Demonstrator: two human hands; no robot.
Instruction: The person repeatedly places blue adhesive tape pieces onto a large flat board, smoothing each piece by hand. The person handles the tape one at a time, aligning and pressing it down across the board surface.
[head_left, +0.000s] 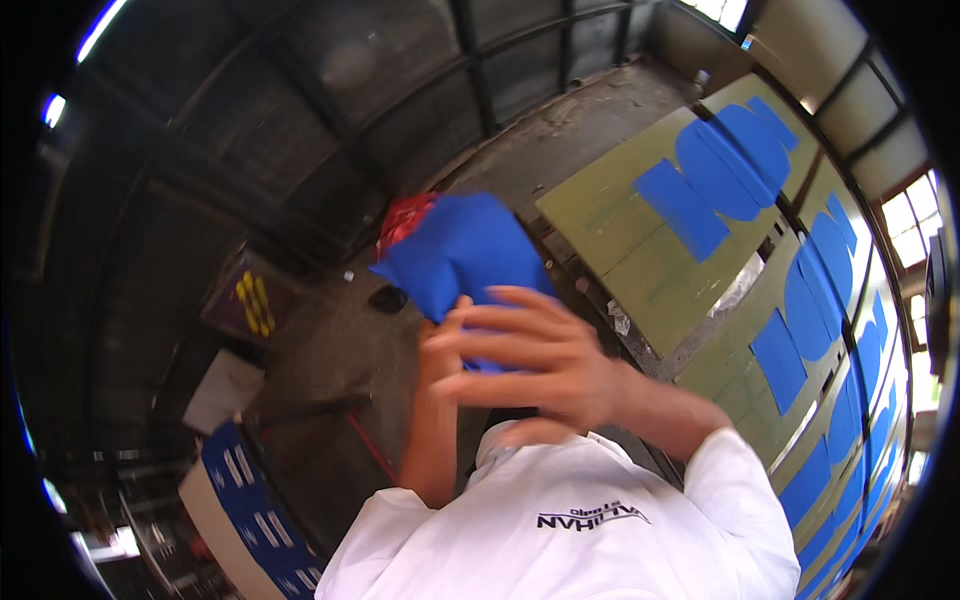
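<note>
A blue sheet piece (480, 240), which looks like fabric or foam, is held up in front of me with its edges bent. My left hand (441, 351) grips its near edge, partly covered by my other hand. Across the lower part of the sheet is my right hand (536, 360), blurred, its fingers apart and the thumb pointing towards my white shirt. It seems to hold nothing; whether the fingertips touch the sheet or my left hand is hard to tell. Behind the sheet's far left corner shows a crumpled red plastic item (405, 221), mostly hidden.
To my right stretches a row of green boards (600, 247) bearing flat blue cut pieces (731, 165). Gaps separate the boards. On the left are a dark box (225, 296) with yellow marks and a blue-and-white printed panel (244, 517). A dark metal wall (420, 82) stands ahead.
</note>
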